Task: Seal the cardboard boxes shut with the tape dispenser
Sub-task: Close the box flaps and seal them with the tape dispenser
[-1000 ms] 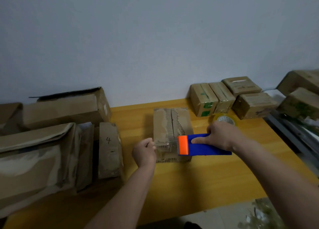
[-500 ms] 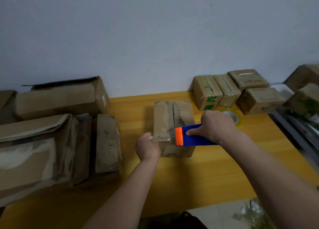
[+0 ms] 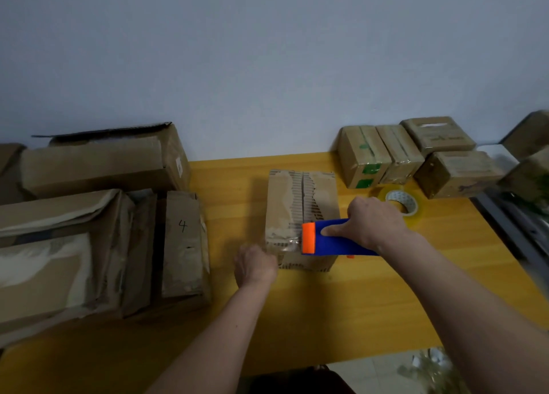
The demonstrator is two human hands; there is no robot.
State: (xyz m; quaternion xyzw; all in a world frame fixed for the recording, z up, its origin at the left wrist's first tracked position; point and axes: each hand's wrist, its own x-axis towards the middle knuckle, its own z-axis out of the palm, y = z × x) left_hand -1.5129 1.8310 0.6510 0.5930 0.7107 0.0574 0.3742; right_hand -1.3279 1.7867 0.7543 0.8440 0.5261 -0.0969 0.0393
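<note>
While my right hand [image 3: 375, 225] grips the dispenser [image 3: 329, 240] on the box [image 3: 292, 203], my left hand [image 3: 255, 264], curled, holds its near-left corner.

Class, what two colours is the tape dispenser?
Tape dispenser: blue body, orange front end; head view.

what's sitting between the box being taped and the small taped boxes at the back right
Bare yellow table in the head view; the spare tape roll lies just nearer, beside the right hand.
</note>
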